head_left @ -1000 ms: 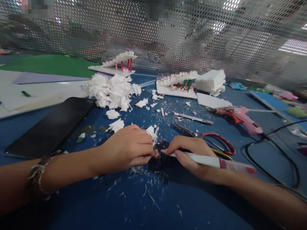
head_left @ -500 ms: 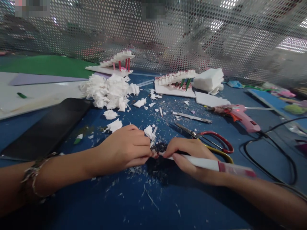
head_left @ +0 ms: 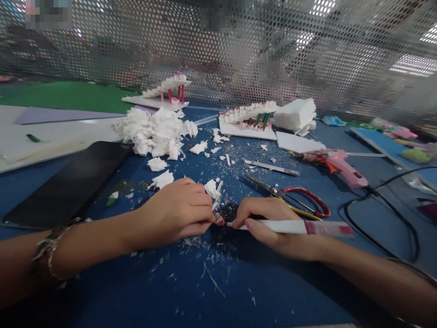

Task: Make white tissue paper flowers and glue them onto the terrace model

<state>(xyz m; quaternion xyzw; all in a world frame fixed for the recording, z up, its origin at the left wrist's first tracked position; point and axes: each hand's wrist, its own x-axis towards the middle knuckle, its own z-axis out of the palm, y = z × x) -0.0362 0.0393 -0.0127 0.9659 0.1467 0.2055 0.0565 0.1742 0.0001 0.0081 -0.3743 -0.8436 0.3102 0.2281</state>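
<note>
Between the fingertips of my left hand (head_left: 182,212) is a small white piece with red marks (head_left: 219,220), mostly hidden by the fingers. My right hand (head_left: 273,223) is closed round a white marker with a red end (head_left: 290,227), held nearly level. Its tip points left at the small piece, with a narrow gap between them. Scraps of white paper (head_left: 212,189) lie just beyond my left fingers. Scissors with red and yellow handles (head_left: 303,200) rest behind my right hand.
A phone-like black slab (head_left: 68,182) lies left, near a crumpled tissue heap (head_left: 153,132). Two small stair models (head_left: 170,86) stand at the back. Tweezers (head_left: 272,167), a pink glue gun (head_left: 344,168) and its black cable (head_left: 351,223) are on the right. Perforated metal mesh (head_left: 218,54) rises behind.
The marker's tip has drawn slightly away from the small piece, and its rear end has swung up a little. More red shows on the piece. My left hand has hardly moved.
</note>
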